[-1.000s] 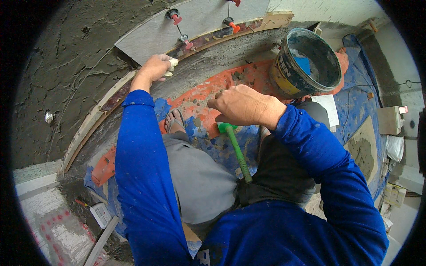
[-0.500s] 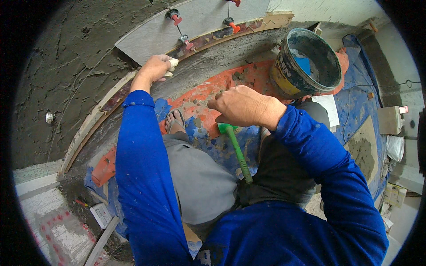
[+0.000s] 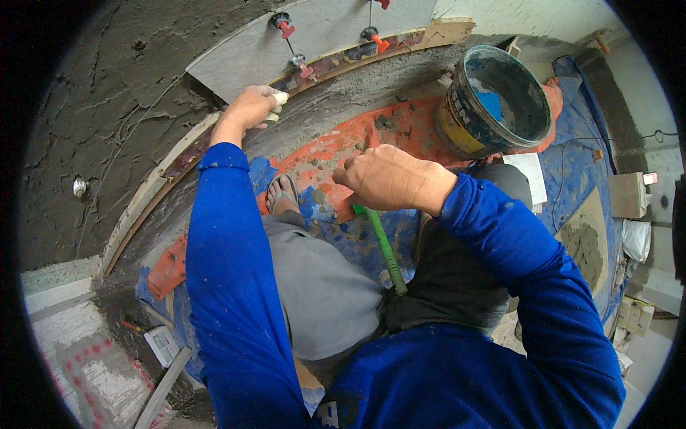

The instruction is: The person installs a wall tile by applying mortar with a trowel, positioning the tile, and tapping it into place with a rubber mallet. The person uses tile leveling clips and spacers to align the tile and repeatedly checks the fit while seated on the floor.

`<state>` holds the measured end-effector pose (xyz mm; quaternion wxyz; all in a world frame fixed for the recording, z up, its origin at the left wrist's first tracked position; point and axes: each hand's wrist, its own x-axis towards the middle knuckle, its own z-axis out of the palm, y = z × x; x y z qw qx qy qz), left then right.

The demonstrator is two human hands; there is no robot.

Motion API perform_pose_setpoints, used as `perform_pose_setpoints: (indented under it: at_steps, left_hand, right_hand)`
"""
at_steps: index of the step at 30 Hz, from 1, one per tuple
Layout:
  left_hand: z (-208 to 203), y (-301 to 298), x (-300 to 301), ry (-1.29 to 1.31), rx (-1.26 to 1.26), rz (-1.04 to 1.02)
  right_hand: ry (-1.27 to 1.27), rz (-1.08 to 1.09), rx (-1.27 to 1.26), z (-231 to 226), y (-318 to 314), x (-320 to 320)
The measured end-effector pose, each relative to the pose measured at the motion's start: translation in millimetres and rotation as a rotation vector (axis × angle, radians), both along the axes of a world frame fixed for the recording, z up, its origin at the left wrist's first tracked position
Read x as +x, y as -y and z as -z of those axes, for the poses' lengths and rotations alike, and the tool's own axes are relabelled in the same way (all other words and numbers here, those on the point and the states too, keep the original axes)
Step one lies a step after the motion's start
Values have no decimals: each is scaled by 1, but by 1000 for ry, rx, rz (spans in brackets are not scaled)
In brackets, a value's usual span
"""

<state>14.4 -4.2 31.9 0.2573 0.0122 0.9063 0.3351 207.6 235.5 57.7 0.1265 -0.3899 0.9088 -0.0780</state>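
Observation:
My left hand (image 3: 250, 113) is at the lower left corner of a large grey tile (image 3: 250, 61), beside the curved wooden strip (image 3: 179, 168). Its fingers are curled, and white covers (image 3: 276, 104) sit on the fingertips; whatever they grip is hidden. Closer to me, my right hand (image 3: 396, 179) is closed in a fist over the floor sheet, its fingers turned away, so any contents stay out of sight. Just below that fist, a green-handled mallet (image 3: 386, 250) leans against my trouser leg, its head largely covered by the hand.
Several red-knobbed clamps (image 3: 286, 28) are fixed on the tile. Wet grey mortar (image 3: 114, 93) covers the surface at left. A dirty black bucket (image 3: 461, 118) stands at right on orange and blue sheeting (image 3: 572, 171). A mortar-smeared board (image 3: 582, 239) lies farther right.
My right fist has lowered slightly toward me and now covers more of the mallet's head. My left hand stays at the tile's corner.

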Motion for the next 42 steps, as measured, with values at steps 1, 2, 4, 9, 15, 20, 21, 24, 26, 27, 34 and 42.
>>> perform_pose_setpoints:
  at_steps: [1, 2, 4, 9, 15, 20, 21, 24, 26, 27, 34, 42]
  left_hand:
    - [0, 0, 0, -1, 2, 2]
    - [0, 0, 0, -2, 4, -1]
    - [1, 1, 0, -4, 3, 3]
    - [-1, 3, 0, -1, -1, 27]
    - [-1, 1, 0, -1, 16, 0]
    - [0, 4, -1, -6, 1, 22]
    - [0, 4, -1, -4, 6, 24]
    - [0, 4, -1, -2, 0, 33]
    - [0, 4, -2, 1, 0, 33]
    - [0, 4, -2, 3, -1, 32]
    - [-2, 5, 0, 7, 5, 40]
    - [-6, 2, 5, -17, -13, 20]
  right_hand:
    - [5, -5, 9, 0, 0, 0]
    - [9, -2, 11, 0, 1, 0]
    - [16, -2, 19, 0, 1, 0]
    - [-3, -12, 36, 2, 1, 0]
    - [-26, -28, 17, 3, -1, 2]
    - [-8, 6, 8, 4, 0, 3]
    - [-4, -10, 20, 3, -1, 2]
    - [1, -25, 22, 3, -2, 2]
    - [0, -22, 14, 3, -2, 3]
    - [0, -19, 12, 3, -2, 3]
    - [-33, -23, 7, 6, -5, 5]
    - [-38, -28, 9, 4, -4, 4]
